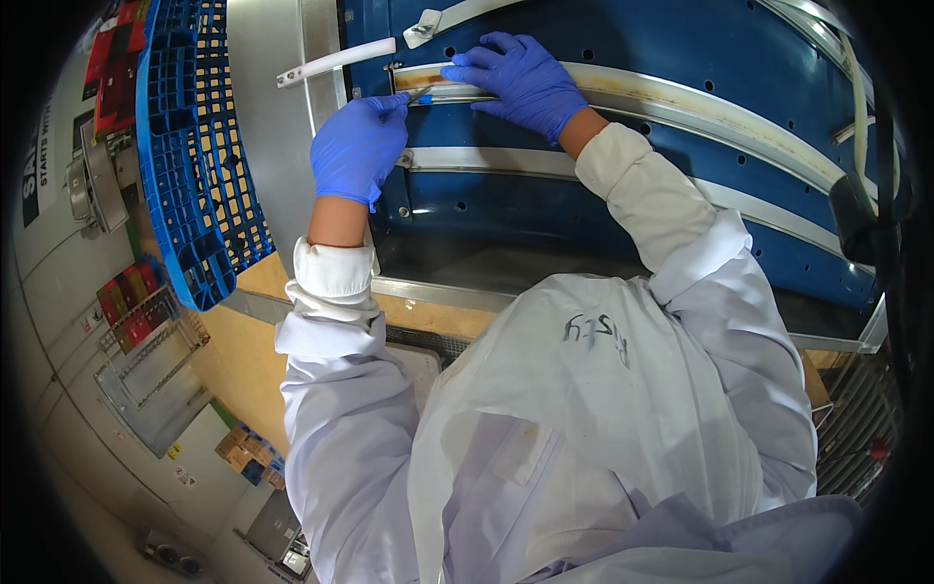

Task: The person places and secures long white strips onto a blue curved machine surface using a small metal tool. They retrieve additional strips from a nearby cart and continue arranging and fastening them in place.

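Note:
My left hand [358, 146], in a blue glove, has its thumb and fingers pinched round a thin pointed metal tool [420, 95]; most of the tool is hidden by the glove. The tool's tip touches or hovers just over the left end of a pale rail [681, 103] with brown stains. My right hand [520, 86], gloved the same way, lies over this rail with its fingers stretched apart. A small bright blue spot [425, 99] shows beside the tool tip. Beneath the rail is a dark blue panel [545, 216] with round holes.
More pale rails run across the panel, one nearer me [506, 162]. A white strip [336, 62] juts over the metal frame [272, 117] at left. A blue plastic pallet [161, 165] stands beyond it. Dark cables [887, 243] hang at right.

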A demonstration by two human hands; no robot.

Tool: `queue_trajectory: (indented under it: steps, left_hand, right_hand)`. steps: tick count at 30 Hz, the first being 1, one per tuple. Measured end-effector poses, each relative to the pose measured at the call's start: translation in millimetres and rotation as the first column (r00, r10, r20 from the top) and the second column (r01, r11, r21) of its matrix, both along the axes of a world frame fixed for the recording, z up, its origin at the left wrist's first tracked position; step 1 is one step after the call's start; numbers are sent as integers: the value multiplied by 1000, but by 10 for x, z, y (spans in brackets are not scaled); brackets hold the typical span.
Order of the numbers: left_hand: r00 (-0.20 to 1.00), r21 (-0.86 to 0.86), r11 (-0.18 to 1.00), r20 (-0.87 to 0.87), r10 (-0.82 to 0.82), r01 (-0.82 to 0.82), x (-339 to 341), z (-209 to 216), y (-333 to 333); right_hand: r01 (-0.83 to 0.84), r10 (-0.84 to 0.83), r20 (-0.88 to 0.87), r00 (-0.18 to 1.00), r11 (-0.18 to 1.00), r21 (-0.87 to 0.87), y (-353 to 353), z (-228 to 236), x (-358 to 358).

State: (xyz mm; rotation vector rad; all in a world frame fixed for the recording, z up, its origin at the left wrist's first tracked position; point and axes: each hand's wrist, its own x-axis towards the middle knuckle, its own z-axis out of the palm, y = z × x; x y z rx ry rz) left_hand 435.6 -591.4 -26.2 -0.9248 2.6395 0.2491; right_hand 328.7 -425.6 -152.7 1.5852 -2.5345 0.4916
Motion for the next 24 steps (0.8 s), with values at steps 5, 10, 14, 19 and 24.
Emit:
queue_trajectory:
  steps: [5,10,14,19,24]
  left_hand:
    - [993,1,999,-101,-53,53,30,-89,14]
    - [995,7,999,-80,-53,54,21,-75,37]
    - [997,17,999,-60,-40,41,8,8,131]
    - [997,-48,998,-55,-54,51,-20,-14,194]
    - [997,4,999,-68,-41,41,6,-13,186]
  right_hand:
    - [-23,22,4,1000,998,50,-24,46,-8]
    - [-1,1,12,1000,1000,20,-14,23,1]
    - [-10,9,30,1000,999,34,4,81,2]
    - [-8,7,21,1000,996,84,-11,104,9]
    - [2,-2,3,1000,999,36,-17,21,-4]
